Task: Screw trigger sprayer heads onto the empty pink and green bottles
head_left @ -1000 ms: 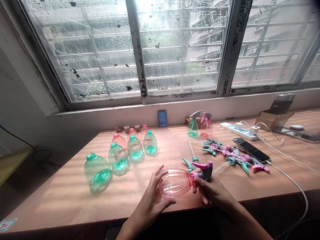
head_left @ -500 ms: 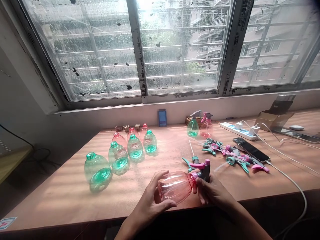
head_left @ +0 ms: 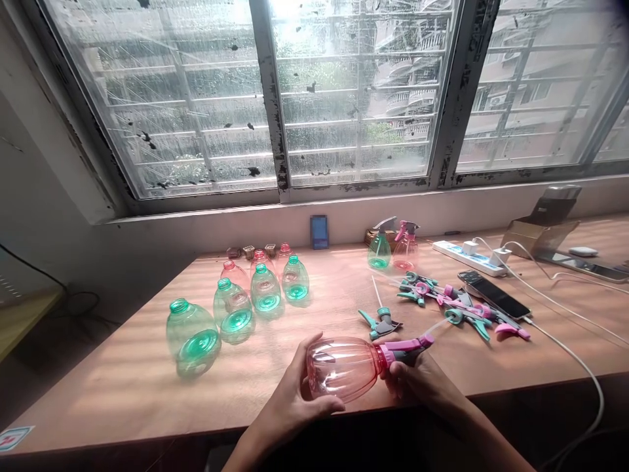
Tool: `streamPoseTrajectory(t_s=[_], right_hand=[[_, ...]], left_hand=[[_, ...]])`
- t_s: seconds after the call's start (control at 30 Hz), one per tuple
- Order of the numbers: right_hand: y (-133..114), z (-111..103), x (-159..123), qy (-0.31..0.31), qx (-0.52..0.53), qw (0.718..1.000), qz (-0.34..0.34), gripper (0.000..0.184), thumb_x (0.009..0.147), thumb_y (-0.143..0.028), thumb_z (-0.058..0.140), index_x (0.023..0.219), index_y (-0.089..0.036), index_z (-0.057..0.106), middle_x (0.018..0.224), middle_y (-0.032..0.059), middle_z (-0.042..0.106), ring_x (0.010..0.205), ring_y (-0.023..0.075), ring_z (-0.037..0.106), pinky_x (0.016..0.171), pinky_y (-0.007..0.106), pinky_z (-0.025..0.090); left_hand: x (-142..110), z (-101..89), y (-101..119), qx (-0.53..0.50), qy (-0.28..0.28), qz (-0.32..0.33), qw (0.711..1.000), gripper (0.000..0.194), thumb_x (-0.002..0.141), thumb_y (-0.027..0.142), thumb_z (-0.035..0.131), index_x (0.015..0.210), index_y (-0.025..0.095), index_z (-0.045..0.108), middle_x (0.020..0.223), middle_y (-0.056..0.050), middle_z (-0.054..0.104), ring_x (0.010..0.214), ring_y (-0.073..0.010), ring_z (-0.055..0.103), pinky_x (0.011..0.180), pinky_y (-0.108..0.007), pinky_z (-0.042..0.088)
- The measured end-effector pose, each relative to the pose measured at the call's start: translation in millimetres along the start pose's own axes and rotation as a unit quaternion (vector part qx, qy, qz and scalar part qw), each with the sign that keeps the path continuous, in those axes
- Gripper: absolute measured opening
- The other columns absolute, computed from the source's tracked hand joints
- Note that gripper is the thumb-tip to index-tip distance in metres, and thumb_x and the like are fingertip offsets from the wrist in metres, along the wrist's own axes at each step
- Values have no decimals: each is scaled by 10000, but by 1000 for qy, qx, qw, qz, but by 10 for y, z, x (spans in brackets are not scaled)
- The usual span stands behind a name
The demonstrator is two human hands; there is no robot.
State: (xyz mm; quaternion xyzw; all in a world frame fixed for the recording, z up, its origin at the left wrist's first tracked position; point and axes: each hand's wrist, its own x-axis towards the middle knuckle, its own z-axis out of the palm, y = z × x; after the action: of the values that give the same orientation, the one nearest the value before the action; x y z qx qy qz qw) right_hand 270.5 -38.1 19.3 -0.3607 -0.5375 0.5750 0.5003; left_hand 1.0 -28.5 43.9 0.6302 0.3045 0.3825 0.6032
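Note:
A clear pink spray bottle [head_left: 344,367] lies on its side above the table's front edge, its base to the left. My left hand [head_left: 302,387] is wrapped round the base end. At the neck sits a pink and grey spray head [head_left: 400,351], and my right hand [head_left: 413,377] grips it from below, some fingers hidden behind it. Just beyond the bottle, a loose green and grey spray head [head_left: 383,321] rests with its tube pointing away. Right of that lies a heap of pink, green and grey spray heads [head_left: 457,301].
Several open green bottles [head_left: 194,337] and pink bottles [head_left: 233,272] stand at the left. Near the wall are a green spray bottle [head_left: 379,249] and a pink one [head_left: 405,252] with heads on. A phone [head_left: 494,294], power strip [head_left: 469,257] and white cable [head_left: 580,357] occupy the right.
The spray head on the bottle has turned, so its pink trigger now lies along the top side facing up. My right hand has shifted slightly with it; the left still holds the bottle.

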Motion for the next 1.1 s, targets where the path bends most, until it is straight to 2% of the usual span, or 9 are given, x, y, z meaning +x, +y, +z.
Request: streamPoseTrajectory(t_s=[0.17, 0.37, 0.5, 0.67, 0.73, 0.83, 0.93, 1.03, 1.1], right_hand=[[50, -14, -4, 0, -67, 998, 17, 462, 826, -676, 676, 742, -223, 698, 399, -20, 593, 349, 151, 500, 384, 255, 294], [126, 37, 29, 37, -75, 996, 21, 609, 916, -676, 552, 639, -157, 709, 303, -34, 501, 259, 99, 384, 363, 241, 177], [139, 31, 32, 50, -55, 997, -3, 564, 878, -677, 609, 623, -183, 706, 340, -21, 543, 311, 122, 448, 384, 249, 282], [-40, -114, -39, 103, -117, 983, -93, 477, 785, -632, 748, 541, -227, 686, 484, 26, 639, 469, 216, 604, 567, 368, 520], [-211, -251, -73, 192, -177, 951, -167, 472, 826, -608, 720, 525, -248, 674, 518, 44, 643, 604, 283, 660, 707, 447, 560], [-496, -570, -26, 291, -280, 880, -251, 484, 925, -591, 600, 563, -274, 657, 578, 51, 651, 730, 318, 690, 845, 500, 538], [-714, -970, 218, 328, -375, 836, -229, 445, 915, -645, 568, 715, -261, 669, 551, 30, 650, 586, 281, 666, 712, 440, 543], [-827, -1306, 596, 320, -480, 797, -180, 510, 924, -697, 494, 983, -220, 664, 627, 49, 715, 616, 277, 696, 666, 374, 521], [-855, -1436, 842, 299, -567, 755, -143, 599, 952, -716, 386, 1079, -195, 653, 637, 60, 721, 639, 280, 708, 665, 353, 504]], left_hand=[[7, 38, -13, 36, 28, 31, 998, 865, 674, 303, 935, 1382, 352, 440, 1447, -96, 484, 1235, -302, 566, 991, -424, 531], [36, 53, -83, 122, 61, 54, 989, 846, 684, 303, 925, 1367, 327, 426, 1391, -108, 502, 1149, -289, 596, 927, -404, 565], [29, 29, -129, 226, 53, 97, 968, 916, 720, 313, 905, 1448, 363, 351, 1431, -118, 469, 1180, -321, 578, 1005, -487, 521], [-5, 40, -135, 279, 33, 135, 950, 1258, 787, 271, 866, 1563, 463, -104, 1672, -137, 169, 1465, -388, 337, 1160, -609, 358], [-8, 61, -126, 283, 34, 143, 948, 1232, 841, 275, 816, 1558, 457, -169, 1695, -139, 104, 1488, -386, 306, 1157, -616, 363], [-3, 94, -111, 307, 31, 139, 941, 1076, 911, 256, 729, 1583, 442, -90, 1697, -127, 135, 1469, -374, 356, 1148, -613, 383], [4, 105, -117, 327, 33, 141, 934, 1016, 931, 237, 690, 1587, 438, -59, 1693, -115, 172, 1471, -356, 361, 1157, -612, 372], [8, 90, -140, 322, 38, 142, 935, 987, 948, 236, 660, 1589, 423, -66, 1685, -120, 201, 1466, -338, 374, 1155, -606, 376], [10, 75, -154, 316, 39, 141, 937, 971, 953, 245, 653, 1593, 413, -57, 1673, -127, 239, 1457, -334, 390, 1151, -598, 385]])
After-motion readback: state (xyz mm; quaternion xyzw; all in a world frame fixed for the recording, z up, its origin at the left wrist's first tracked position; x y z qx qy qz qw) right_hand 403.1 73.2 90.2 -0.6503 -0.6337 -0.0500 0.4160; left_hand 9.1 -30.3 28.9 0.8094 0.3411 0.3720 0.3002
